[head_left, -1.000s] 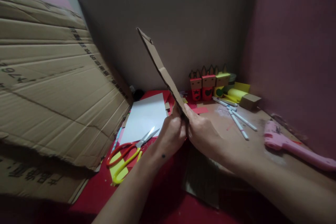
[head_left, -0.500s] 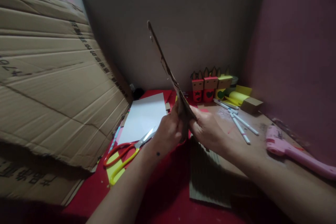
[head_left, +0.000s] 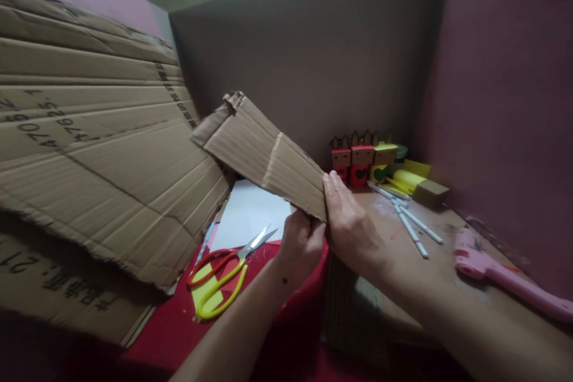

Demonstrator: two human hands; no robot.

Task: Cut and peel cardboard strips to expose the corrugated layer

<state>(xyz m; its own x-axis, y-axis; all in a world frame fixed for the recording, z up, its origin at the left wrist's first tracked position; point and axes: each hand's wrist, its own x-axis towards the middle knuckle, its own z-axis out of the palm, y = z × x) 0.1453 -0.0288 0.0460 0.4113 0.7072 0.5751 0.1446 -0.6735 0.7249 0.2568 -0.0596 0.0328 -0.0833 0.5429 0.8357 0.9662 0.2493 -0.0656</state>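
Observation:
A creased strip of corrugated cardboard (head_left: 290,173) is raised over the table, its far end pointing up and left, with a ragged, crumpled corner. My left hand (head_left: 302,242) is closed on its near lower edge, the fingers curled. At the near right end, my right hand (head_left: 351,221) grips the same cardboard, fingers lying along its edge. Scissors (head_left: 244,259) with one red and one yellow handle lie to the left of my left forearm, blades partly over a white sheet of paper (head_left: 250,212).
A large cardboard sheet (head_left: 89,149) leans along the left side. Several decorated red and yellow figures (head_left: 362,158) stand at the back. White markers (head_left: 409,230), a yellow paper roll (head_left: 407,179) and a pink glue gun (head_left: 492,259) lie on the right. Red cloth (head_left: 156,349) covers the front.
The cardboard has turned from edge-on to showing its broad face, and its far end has dropped and swung left. Both hands still hold it. The view has shifted slightly.

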